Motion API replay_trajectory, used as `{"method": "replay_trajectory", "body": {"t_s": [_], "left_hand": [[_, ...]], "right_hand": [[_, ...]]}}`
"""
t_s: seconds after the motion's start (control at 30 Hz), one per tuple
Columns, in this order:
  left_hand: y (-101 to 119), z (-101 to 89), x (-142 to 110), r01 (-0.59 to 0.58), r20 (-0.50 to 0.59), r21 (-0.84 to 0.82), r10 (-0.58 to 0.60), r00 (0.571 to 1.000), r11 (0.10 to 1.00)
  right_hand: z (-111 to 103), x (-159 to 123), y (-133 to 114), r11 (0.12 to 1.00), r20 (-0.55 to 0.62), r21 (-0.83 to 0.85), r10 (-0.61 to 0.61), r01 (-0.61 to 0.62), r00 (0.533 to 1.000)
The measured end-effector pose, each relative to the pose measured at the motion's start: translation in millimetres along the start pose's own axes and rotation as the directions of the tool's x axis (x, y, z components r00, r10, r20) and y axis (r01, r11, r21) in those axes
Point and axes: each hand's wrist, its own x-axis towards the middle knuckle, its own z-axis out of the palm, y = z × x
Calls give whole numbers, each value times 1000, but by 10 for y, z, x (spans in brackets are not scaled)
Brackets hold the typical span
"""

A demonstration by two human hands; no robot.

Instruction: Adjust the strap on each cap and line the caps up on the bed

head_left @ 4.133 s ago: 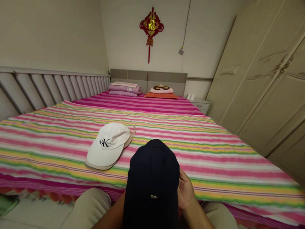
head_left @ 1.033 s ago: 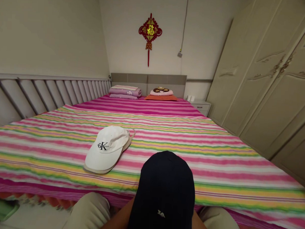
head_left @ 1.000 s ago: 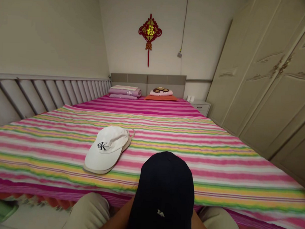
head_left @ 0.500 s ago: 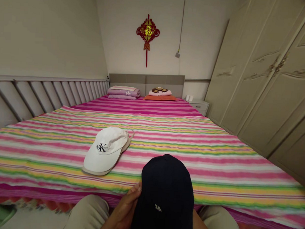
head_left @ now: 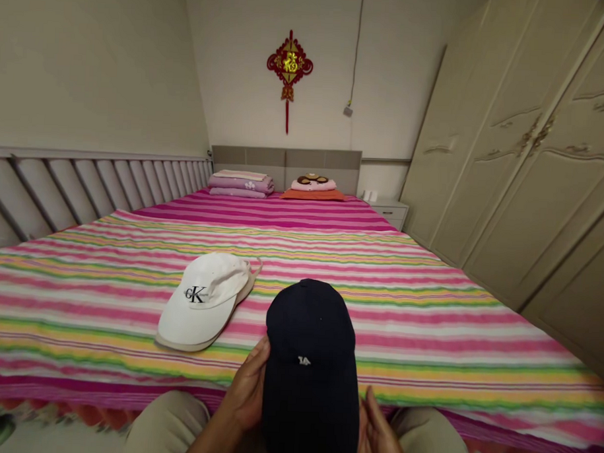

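Our left hand (head_left: 248,387) and right hand (head_left: 378,435) grasp the dark cap's (head_left: 309,372) sides; white cap (head_left: 203,301) at ten o'clock, bedding stacks (head_left: 241,184) (head_left: 313,186) toward twelve.

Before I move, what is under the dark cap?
The dark cap hides whatever is directly beneath it. Only parts of the left hand and right hand show at its sides; their remaining fingers are out of sight.
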Motion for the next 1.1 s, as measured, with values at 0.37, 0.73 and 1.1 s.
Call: {"method": "replay_trajectory", "body": {"t_s": [0.37,0.73,1.1], "left_hand": [[-311,232,431,-32,35,64,30,999,997],[-500,-152,694,38,-1,573,-46,999,819],[-571,-337,777,26,-7,624,-28,1000,781]], "right_hand": [[-56,-19,-203,962,-145,240,-96,129,985],[-884,386,-1169,948,-304,20,-297,317,905],[-1481,702,-1956,889,-495,-169,-450,426,743]]}}
